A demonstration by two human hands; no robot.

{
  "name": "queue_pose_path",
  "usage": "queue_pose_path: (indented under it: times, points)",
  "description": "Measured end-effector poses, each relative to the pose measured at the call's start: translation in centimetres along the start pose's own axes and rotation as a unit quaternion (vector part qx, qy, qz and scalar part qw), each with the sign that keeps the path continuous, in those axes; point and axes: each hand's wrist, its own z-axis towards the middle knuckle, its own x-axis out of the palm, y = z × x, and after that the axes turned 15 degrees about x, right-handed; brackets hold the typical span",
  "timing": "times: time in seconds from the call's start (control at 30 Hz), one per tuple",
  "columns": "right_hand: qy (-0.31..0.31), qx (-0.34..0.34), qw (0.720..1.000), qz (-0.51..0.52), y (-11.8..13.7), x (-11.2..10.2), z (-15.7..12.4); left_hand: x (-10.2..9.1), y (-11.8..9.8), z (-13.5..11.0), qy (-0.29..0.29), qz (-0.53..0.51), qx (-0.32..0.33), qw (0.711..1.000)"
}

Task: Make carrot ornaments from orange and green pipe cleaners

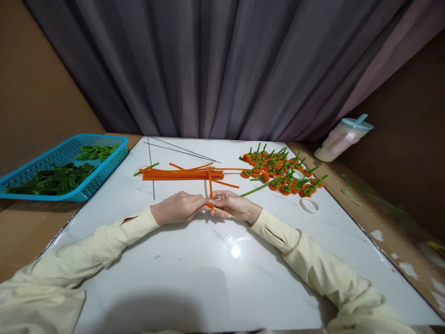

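Over the middle of the white table, my left hand (182,207) and my right hand (239,207) meet at the fingertips. The left fingers pinch an orange pipe cleaner (210,182) near its lower end, where it is bunched into a small coil; its free length sticks up away from me. Closed around a thin pale stick (230,215), my right hand has the stick's tip against that coil. Just beyond my hands lies a bundle of orange pipe cleaners (182,174). A green pipe cleaner (257,189) runs from behind my right hand toward the finished-looking pieces.
Several fuzzy orange balls with green stems (274,163) cluster at the back right, with a white tape roll (309,205) beside them. A blue basket (86,182) of green pipe-cleaner pieces stands left. Thin black wires (181,149) lie behind; a lidded cup (344,138) stands far right.
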Motion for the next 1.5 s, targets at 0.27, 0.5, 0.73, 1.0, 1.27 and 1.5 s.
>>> queue_pose_path:
  times: [0.27, 0.5, 0.73, 1.0, 1.27, 1.5]
  points:
    - [-0.026, -0.026, 0.999, 0.009, 0.0, 0.2, 0.4, -0.4, -0.4, 2.4, -0.029, -0.52, -0.379, 0.765]
    - [-0.038, -0.035, 0.998, 0.026, -0.3, 0.5, 0.5, -1.2, 0.0, 2.4, 0.014, -0.647, -0.423, 0.635]
    - [-0.038, 0.019, 0.999, 0.032, 0.1, 0.4, 0.2, -1.8, 0.1, 2.1, 0.058, -0.648, -0.345, 0.677]
    - [0.004, 0.053, 0.999, -0.005, 0.6, 0.7, -0.3, -3.4, -0.6, 2.5, 0.065, -0.574, -0.326, 0.748]
    - [-0.172, -0.066, 0.975, -0.121, 2.0, 1.8, -1.5, -4.4, -0.6, 2.4, 0.008, -0.562, -0.279, 0.778]
    - [-0.235, -0.301, 0.791, -0.479, 4.1, 3.0, -3.8, -5.3, -1.2, 2.8, -0.068, -0.541, -0.251, 0.8]
